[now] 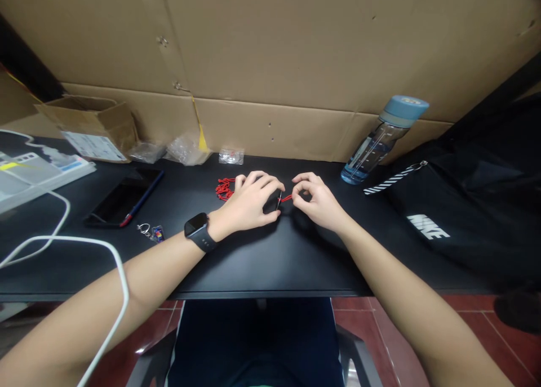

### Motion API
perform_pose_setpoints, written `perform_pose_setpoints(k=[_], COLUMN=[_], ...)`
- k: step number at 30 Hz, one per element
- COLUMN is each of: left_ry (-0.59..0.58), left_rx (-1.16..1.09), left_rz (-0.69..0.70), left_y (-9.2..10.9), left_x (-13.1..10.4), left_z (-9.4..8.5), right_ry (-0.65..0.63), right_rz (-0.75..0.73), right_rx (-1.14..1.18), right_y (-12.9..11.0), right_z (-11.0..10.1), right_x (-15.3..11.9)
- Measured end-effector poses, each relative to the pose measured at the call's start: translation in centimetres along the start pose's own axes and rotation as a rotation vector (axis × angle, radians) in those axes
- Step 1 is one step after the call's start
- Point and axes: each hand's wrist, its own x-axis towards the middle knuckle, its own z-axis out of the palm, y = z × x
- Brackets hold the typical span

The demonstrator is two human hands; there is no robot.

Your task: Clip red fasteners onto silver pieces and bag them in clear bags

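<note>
Over the black desk my left hand (256,203) is curled, thumb and index fingertip at either end of a thin shiny piece (279,198) seen nearly edge-on; its kind I cannot make out. From that piece a short red cord (286,198) runs to my right hand (315,200), where thumb and forefinger pinch its end. Behind the left hand, a tangled bunch of red cords (224,190) lies on the desk, partly hidden by the fingers. A black watch (198,230) is on my left wrist.
At left are a phone (127,198), a keychain (153,232), a white cable (112,245) crossing my left forearm, and a cardboard box (95,125). Plastic bags (186,149) lie along the cardboard wall. To the right are a water bottle (372,150) and a black bag (460,207).
</note>
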Motion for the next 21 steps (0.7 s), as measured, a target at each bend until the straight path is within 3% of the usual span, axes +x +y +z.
perform_pose_setpoints(k=[7, 17, 21], left_ry=[-0.02, 0.043, 0.073], left_rx=[-0.043, -0.1, -0.094], left_rz=[-0.027, -0.071, -0.139], left_y=[0.4, 0.7, -0.1], left_x=[-0.2, 0.2, 0.4], left_z=[0.8, 1.6, 1.5], right_ry=[0.013, -0.022, 0.009], right_rz=[-0.11, -0.134, -0.157], right_rx=[-0.158, -0.151, -0.198], right_y=[-0.9, -1.0, 0.2], right_z=[0.0, 0.4, -1.1], right_x=[-0.4, -0.5, 0.1])
